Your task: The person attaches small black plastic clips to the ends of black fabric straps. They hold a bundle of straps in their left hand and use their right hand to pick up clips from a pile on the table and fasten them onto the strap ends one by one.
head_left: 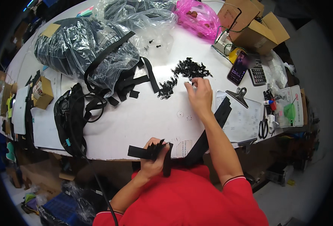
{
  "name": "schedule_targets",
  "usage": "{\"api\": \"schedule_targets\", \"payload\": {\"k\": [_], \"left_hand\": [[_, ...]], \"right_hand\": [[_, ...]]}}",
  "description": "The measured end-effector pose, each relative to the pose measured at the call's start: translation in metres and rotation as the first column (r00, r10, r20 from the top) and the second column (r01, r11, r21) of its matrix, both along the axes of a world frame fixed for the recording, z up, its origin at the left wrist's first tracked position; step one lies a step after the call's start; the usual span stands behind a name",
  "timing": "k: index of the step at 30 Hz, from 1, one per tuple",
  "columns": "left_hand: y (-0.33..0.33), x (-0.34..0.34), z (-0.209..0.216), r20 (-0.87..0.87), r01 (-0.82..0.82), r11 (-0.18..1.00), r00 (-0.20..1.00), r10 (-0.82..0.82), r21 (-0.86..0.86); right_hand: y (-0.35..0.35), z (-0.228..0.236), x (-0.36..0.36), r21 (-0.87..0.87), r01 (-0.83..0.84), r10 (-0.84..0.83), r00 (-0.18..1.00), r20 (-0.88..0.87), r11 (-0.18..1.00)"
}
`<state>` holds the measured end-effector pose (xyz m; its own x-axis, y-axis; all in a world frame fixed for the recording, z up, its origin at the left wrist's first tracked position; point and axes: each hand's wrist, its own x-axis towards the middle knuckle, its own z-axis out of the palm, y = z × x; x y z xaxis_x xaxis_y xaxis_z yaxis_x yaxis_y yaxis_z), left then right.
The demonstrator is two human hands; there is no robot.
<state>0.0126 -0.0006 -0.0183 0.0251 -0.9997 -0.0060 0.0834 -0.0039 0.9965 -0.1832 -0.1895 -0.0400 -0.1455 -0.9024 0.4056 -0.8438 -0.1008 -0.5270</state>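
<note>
Near the table's front edge, my left hand (151, 162) is closed around a bunch of black zipper tape strips (137, 151), whose ends stick out to the left and hang below. Farther forward, my right hand (202, 96) is held in a pinch just on the near side of a heap of small black zipper sliders (191, 69). Whatever lies between its thumb and finger is too small to make out. A smaller cluster of the same sliders (167, 89) lies left of that hand. Under my right forearm runs a long black strip (198, 148).
Plastic-wrapped black bundles (72, 49) and loose black straps (129, 84) fill the left and back. A pink bag (198, 20), cardboard box (258, 34), phone (237, 68), calculator (257, 71), clipboard (241, 116) and scissors (263, 128) lie to the right.
</note>
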Motion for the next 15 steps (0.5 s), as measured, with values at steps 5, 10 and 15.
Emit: {"api": "schedule_targets", "payload": {"k": [5,10,15], "left_hand": [[0.003,0.006,-0.001,-0.096,-0.001,1.0,0.995,0.0,-0.017],[0.003,0.011,0.004,-0.164,0.033,0.993,0.986,-0.015,0.11],[0.0,0.006,0.016,-0.202,0.085,0.962,0.979,-0.033,0.258]], "right_hand": [[-0.006,-0.001,-0.004,0.014,-0.153,0.153,0.988,-0.028,0.988],[0.065,0.031,-0.005,0.05,-0.363,0.324,0.878,0.352,0.93],[0.128,0.053,-0.002,0.195,-0.534,0.297,0.697,0.653,0.823]]}}
